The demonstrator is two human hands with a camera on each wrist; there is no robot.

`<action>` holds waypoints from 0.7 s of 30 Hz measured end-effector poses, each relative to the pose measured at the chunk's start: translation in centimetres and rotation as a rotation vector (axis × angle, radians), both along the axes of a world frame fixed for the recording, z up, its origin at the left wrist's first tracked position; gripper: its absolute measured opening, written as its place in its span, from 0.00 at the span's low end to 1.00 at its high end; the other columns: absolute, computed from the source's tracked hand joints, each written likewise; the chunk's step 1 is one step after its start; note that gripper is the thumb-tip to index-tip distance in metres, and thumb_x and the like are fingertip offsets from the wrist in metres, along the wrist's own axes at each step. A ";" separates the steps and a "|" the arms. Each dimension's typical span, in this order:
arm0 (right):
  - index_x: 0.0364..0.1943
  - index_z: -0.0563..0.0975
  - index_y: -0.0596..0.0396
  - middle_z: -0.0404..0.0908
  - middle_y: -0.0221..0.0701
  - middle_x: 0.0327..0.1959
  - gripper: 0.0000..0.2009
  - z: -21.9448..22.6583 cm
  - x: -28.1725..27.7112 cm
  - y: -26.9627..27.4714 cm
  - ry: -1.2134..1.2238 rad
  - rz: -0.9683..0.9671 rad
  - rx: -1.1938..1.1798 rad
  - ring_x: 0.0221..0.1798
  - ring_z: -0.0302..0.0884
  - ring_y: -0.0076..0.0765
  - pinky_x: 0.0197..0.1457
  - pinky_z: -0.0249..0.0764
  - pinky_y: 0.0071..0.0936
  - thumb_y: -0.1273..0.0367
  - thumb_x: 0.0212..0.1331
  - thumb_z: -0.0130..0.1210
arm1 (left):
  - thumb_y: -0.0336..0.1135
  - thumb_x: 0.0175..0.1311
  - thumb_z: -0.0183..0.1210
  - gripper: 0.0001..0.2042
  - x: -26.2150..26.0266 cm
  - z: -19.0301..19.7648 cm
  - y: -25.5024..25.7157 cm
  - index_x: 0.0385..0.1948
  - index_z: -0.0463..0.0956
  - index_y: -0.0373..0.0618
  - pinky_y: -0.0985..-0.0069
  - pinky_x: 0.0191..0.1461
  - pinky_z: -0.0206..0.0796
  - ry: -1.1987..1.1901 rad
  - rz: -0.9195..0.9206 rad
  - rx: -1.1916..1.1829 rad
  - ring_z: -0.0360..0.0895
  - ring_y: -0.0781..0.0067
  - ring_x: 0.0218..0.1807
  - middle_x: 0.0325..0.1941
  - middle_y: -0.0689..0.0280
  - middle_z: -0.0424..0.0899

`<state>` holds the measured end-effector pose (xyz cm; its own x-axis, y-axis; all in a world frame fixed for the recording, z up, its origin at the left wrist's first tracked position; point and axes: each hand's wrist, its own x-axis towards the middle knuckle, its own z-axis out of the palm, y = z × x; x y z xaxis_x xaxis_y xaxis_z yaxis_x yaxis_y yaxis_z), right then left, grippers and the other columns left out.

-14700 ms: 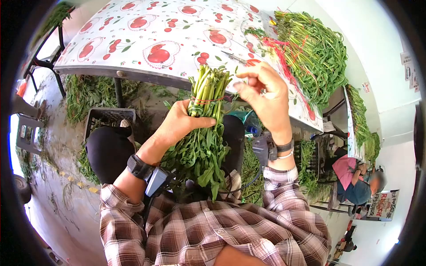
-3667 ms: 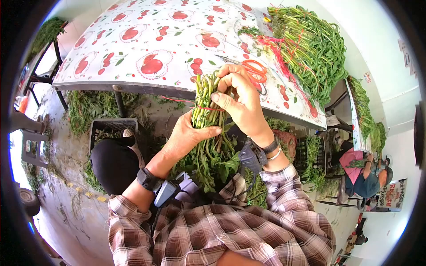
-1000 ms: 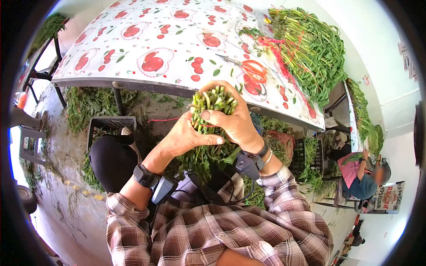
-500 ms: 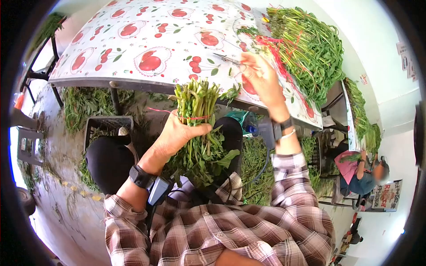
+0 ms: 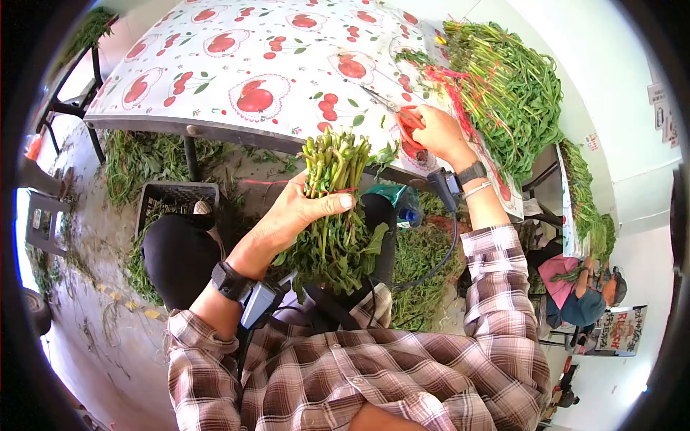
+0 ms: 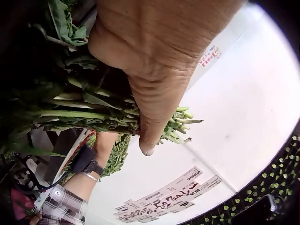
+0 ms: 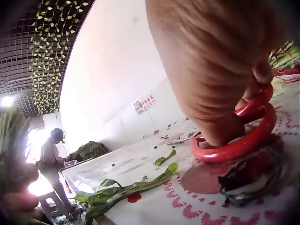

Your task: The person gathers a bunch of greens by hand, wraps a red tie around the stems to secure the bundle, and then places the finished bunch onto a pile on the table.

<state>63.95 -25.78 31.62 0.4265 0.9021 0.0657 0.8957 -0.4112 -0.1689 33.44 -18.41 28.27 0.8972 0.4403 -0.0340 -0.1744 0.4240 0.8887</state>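
Note:
My left hand grips a bunch of leafy greens, cut stem ends up and leaves hanging between the knees. A thin red tie circles the stems just above the thumb, its loose end trailing left. In the left wrist view the thumb lies across the stems. Over the table's near edge, my right hand holds the orange-red handles of a pair of scissors, whose blades lie toward the left. The right wrist view shows the thumb in one red handle loop; the other fingers are partly hidden.
The table has a cherry-print cover. A large pile of greens and red strings lie at its right. A stray leafy sprig is near the scissors. Below stands a black crate; another person sits far right.
My right hand has left the bunch of greens, reached up and right to the table, and taken hold of the scissors' handles. My left hand keeps the bunch, now tied with red string.

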 end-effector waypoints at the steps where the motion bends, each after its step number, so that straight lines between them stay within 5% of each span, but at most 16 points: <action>1: 0.39 0.77 0.55 0.80 0.43 0.37 0.14 -0.2 0.0 0.2 -0.078 -0.001 -0.001 0.42 0.78 0.50 0.44 0.71 0.42 0.67 0.45 0.54 | 0.37 0.50 0.70 0.25 -0.1 0.2 0.1 0.50 0.73 0.40 0.77 0.56 0.63 0.007 -0.003 0.003 0.73 0.79 0.47 0.46 0.69 0.79; 7: 0.30 0.73 0.60 0.77 0.36 0.22 0.11 0.9 -0.8 -1.4 0.089 -0.003 0.261 0.28 0.76 0.38 0.33 0.71 0.31 0.66 0.51 0.59 | 0.37 0.50 0.69 0.24 -0.9 0.6 0.8 0.48 0.74 0.39 0.76 0.55 0.64 0.110 -0.031 0.069 0.74 0.77 0.47 0.44 0.68 0.80; 12: 0.34 0.73 0.62 0.78 0.34 0.28 0.09 3.8 -6.8 -3.5 0.501 0.076 0.387 0.29 0.76 0.27 0.37 0.73 0.27 0.70 0.53 0.59 | 0.26 0.51 0.68 0.21 -1.1 1.0 1.1 0.49 0.74 0.41 0.81 0.53 0.66 0.039 -0.053 0.077 0.74 0.83 0.44 0.43 0.72 0.80; 20: 0.31 0.75 0.59 0.80 0.33 0.24 0.09 5.6 -10.5 -6.7 0.228 0.298 0.220 0.28 0.81 0.33 0.34 0.75 0.26 0.69 0.50 0.62 | 0.33 0.49 0.70 0.24 -1.5 1.6 1.5 0.49 0.73 0.39 0.79 0.56 0.64 0.096 -0.036 0.134 0.73 0.81 0.47 0.45 0.70 0.80; 21: 0.31 0.75 0.59 0.82 0.36 0.27 0.10 6.5 -11.1 -6.9 0.282 0.224 0.102 0.31 0.82 0.34 0.37 0.76 0.27 0.67 0.52 0.63 | 0.33 0.51 0.67 0.18 -1.5 1.5 1.3 0.45 0.77 0.42 0.78 0.51 0.66 0.069 0.013 0.196 0.76 0.80 0.42 0.39 0.70 0.82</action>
<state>52.86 -32.64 38.10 0.2332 0.9701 0.0678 0.8739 -0.1785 -0.4521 31.96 -17.15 29.78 0.8901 0.4558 -0.0077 -0.1144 0.2397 0.9641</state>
